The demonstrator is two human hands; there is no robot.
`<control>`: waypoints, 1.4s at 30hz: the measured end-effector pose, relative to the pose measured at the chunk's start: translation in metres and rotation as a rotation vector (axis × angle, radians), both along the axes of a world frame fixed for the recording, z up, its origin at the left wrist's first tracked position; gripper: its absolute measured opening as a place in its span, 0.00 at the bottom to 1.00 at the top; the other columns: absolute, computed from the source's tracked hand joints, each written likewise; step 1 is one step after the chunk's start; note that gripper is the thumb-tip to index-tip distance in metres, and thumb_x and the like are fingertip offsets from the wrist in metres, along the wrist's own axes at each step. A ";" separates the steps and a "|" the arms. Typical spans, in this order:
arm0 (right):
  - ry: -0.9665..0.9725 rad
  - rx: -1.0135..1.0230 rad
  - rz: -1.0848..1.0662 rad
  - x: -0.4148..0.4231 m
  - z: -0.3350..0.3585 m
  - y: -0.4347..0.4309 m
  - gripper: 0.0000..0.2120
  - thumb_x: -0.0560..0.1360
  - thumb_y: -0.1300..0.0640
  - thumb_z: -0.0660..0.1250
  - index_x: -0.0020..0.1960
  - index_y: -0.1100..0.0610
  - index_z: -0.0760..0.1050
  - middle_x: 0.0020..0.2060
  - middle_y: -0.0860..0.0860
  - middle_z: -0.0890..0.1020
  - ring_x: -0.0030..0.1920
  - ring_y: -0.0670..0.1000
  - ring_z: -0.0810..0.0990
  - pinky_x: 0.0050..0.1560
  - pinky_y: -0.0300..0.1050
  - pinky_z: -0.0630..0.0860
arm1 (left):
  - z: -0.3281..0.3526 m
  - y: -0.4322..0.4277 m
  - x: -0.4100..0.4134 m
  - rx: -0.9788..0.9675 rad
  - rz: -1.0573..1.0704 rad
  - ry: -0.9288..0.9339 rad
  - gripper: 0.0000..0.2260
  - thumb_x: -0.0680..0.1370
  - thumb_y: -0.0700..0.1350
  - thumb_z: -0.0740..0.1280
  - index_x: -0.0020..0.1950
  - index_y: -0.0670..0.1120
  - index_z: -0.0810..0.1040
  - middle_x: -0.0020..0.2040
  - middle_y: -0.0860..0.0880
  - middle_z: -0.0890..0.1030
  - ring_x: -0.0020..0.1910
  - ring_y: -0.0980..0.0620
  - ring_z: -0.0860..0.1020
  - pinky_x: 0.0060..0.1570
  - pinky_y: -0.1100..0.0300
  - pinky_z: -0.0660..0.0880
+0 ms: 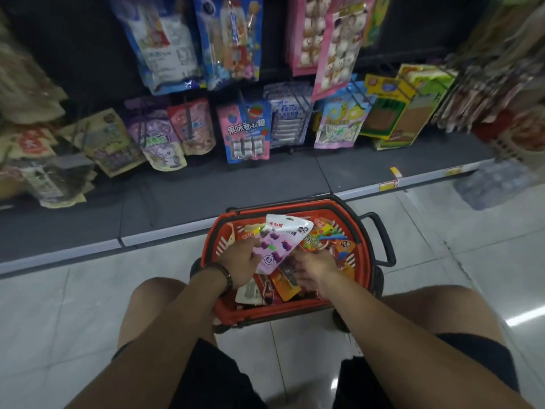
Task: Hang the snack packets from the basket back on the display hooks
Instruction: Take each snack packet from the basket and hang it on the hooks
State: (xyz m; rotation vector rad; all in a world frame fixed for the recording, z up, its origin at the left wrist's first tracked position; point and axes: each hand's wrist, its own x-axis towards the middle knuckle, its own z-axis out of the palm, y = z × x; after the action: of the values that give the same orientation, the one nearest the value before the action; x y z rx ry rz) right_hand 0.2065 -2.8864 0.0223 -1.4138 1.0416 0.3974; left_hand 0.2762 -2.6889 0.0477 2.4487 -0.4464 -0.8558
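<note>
Black shorts and 2 bare knees filled the bottom of the frame, so I judged the person was crouched or seated low to reach a load at floor level. Just beyond the knees, at centre frame, both forearms ran forward into the red basket [366, 246], which sat on the pale tiled floor [88, 290] close against the foot of the rack.

The left hand [241, 261], with a dark wristband [225, 276] behind it, pinched the left edge of a lilac snack packet [280, 246] and held it tilted up out of the pile, white header uppermost. I read that as turning the hanging end toward the rack. The right hand [314, 273] lay knuckles-up at the packet's lower corner, over the orange and yellow packets [284, 286] heaped in the basket. Its fingertips were hidden, so I could not tell whether it gripped anything or only steadied the heap.

Farther up, a grey base shelf [236, 178] lay between basket and stock. Above it, across the middle of the frame, packets hung from wire display hooks [357, 95], among them a pink and blue candy packet [246, 131]. Left of that hung a purple pouch [153, 128], whose colour suggested a likely home for the lilac one. At the top of the frame a 2nd row hung blurred.
</note>
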 end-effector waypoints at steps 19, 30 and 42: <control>0.061 -0.056 -0.105 0.082 -0.043 0.009 0.06 0.78 0.65 0.75 0.46 0.57 0.81 0.48 0.59 0.88 0.48 0.61 0.88 0.55 0.61 0.87 | -0.041 -0.016 0.017 -0.309 0.493 0.237 0.10 0.85 0.41 0.64 0.52 0.53 0.84 0.52 0.50 0.87 0.41 0.45 0.88 0.35 0.56 0.83; -0.499 0.157 0.066 0.029 0.104 -0.034 0.10 0.83 0.65 0.68 0.60 0.64 0.85 0.53 0.66 0.88 0.53 0.70 0.87 0.49 0.56 0.84 | 0.082 -0.033 0.026 -0.763 0.789 0.432 0.19 0.81 0.61 0.70 0.54 0.45 0.86 0.50 0.42 0.89 0.49 0.40 0.88 0.55 0.42 0.84; -0.938 -0.030 0.005 0.020 0.316 -0.047 0.08 0.82 0.60 0.72 0.60 0.60 0.86 0.51 0.60 0.90 0.52 0.65 0.90 0.57 0.64 0.86 | 0.302 -0.055 0.022 -1.120 0.646 0.004 0.09 0.78 0.48 0.77 0.54 0.45 0.84 0.52 0.42 0.89 0.54 0.39 0.87 0.59 0.35 0.82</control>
State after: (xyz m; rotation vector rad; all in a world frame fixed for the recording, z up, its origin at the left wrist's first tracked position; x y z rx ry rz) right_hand 0.2266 -2.9334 0.3378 -1.3925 0.2719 -0.2818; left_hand 0.2977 -2.7436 0.3500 1.3813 -0.0518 -0.1980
